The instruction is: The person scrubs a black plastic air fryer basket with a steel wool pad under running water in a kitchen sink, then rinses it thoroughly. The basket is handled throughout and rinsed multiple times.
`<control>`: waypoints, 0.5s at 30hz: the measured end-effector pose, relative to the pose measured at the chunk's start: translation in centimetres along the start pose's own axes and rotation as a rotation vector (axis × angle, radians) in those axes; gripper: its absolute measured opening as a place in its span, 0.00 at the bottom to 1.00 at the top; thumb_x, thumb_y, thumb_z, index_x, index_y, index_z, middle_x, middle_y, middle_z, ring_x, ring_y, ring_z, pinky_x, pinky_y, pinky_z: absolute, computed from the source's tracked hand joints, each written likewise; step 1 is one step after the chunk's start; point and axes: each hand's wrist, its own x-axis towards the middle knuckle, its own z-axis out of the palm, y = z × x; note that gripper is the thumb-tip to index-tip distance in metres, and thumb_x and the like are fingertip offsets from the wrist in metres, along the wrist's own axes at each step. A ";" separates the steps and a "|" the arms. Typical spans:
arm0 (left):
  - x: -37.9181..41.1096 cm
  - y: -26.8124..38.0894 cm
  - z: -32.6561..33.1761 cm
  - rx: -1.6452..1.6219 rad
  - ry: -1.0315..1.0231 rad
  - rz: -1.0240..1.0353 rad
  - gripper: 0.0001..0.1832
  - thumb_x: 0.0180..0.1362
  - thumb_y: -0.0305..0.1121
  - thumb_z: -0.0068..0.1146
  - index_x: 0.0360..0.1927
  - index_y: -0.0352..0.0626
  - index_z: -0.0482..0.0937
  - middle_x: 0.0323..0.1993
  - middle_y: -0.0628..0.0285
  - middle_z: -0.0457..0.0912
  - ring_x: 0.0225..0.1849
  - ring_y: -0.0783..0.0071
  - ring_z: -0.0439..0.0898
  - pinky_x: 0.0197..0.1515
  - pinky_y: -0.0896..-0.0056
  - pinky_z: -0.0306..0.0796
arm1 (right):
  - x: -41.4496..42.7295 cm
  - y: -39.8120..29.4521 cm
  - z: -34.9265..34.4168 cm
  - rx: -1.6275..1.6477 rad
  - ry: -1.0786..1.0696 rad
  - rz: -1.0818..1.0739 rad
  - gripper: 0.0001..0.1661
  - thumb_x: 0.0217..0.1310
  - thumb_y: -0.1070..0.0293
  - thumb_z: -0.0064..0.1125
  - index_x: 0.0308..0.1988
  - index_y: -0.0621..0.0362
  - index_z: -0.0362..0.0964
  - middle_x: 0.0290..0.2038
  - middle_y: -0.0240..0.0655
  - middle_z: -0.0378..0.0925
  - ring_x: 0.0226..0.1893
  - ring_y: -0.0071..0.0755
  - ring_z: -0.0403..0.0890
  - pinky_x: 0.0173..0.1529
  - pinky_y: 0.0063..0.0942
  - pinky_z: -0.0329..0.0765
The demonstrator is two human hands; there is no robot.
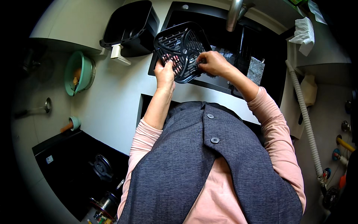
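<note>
A black slotted air fryer tray [184,51] is tilted over the near left edge of a dark sink [221,16]. My left hand [165,73] grips its lower left side, thumb on top and fingers showing through the slots. The curled fingers of my right hand [211,63] are at the tray's right part, and a bit of dark, mesh-like material shows beneath them; most of what they hold is hidden. Left of the sink, on the counter, stands a black air fryer basket [148,39] with a white handle [119,55].
A metal faucet [234,15] overhangs the sink's far side. A silvery scouring cloth [255,70] lies at the sink's right part. Left along the wall are a green basin [83,74] and a small mortar [75,123]. A black stove [70,168] is at lower left.
</note>
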 end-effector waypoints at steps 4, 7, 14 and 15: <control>0.0 1.0 0.5 -0.071 0.002 -0.119 0.09 0.59 0.28 0.42 0.43 0.44 0.69 0.38 0.57 0.78 0.38 0.67 0.79 0.38 0.64 0.76 | -0.7 -0.1 -2.7 0.108 0.128 0.030 0.16 0.48 0.66 0.58 0.40 0.56 0.75 0.34 0.42 0.79 0.35 0.37 0.80 0.42 0.30 0.75; 0.1 1.3 0.7 -0.152 -0.024 -0.187 0.09 0.61 0.35 0.45 0.42 0.45 0.69 0.37 0.58 0.78 0.38 0.67 0.79 0.37 0.65 0.77 | -1.7 -2.3 -4.0 0.024 0.261 -0.040 0.19 0.48 0.68 0.59 0.44 0.56 0.72 0.33 0.42 0.78 0.34 0.39 0.79 0.41 0.31 0.75; -0.7 1.7 2.7 -0.138 -0.066 -0.219 0.17 0.59 0.47 0.48 0.42 0.44 0.68 0.33 0.63 0.75 0.31 0.74 0.78 0.36 0.72 0.76 | -0.3 -6.1 -1.7 -0.448 0.410 -0.386 0.12 0.45 0.71 0.58 0.36 0.55 0.75 0.33 0.33 0.76 0.37 0.34 0.76 0.42 0.30 0.69; -0.6 1.6 2.5 -0.124 -0.053 -0.173 0.16 0.59 0.46 0.48 0.40 0.44 0.69 0.33 0.64 0.76 0.32 0.75 0.78 0.37 0.72 0.75 | 0.0 -6.4 -0.9 -0.454 0.491 -0.501 0.08 0.43 0.72 0.55 0.30 0.55 0.75 0.28 0.34 0.74 0.35 0.36 0.76 0.41 0.31 0.69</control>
